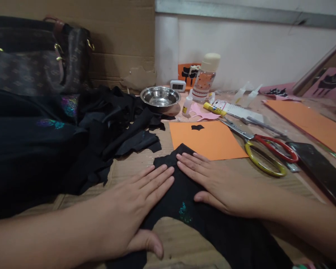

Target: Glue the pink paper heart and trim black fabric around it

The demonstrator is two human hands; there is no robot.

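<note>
A cut piece of black fabric point(182, 190) with a small teal glitter print lies on the cardboard point(182, 243). My left hand point(134, 201) rests flat on its left side, fingers stretched and thumb out. On the other side my right hand point(210, 179) is also laid flat, fingertips near the folded-looking top edge. Just beyond the fingertips lies a sheet of orange paper point(212, 145) with a small black fabric shape point(197, 127) on it. To its right are scissors point(257, 145) with one red and one yellow handle loop.
At left is a heap of black fabric scraps point(123, 130), with a brown handbag point(30, 63) behind. Farther back stand a metal bowl point(160, 98), a small glue bottle point(187, 102), a water bottle point(205, 78) and a digital clock point(177, 86). A dark phone point(319, 168) and more orange paper point(310, 123) lie right.
</note>
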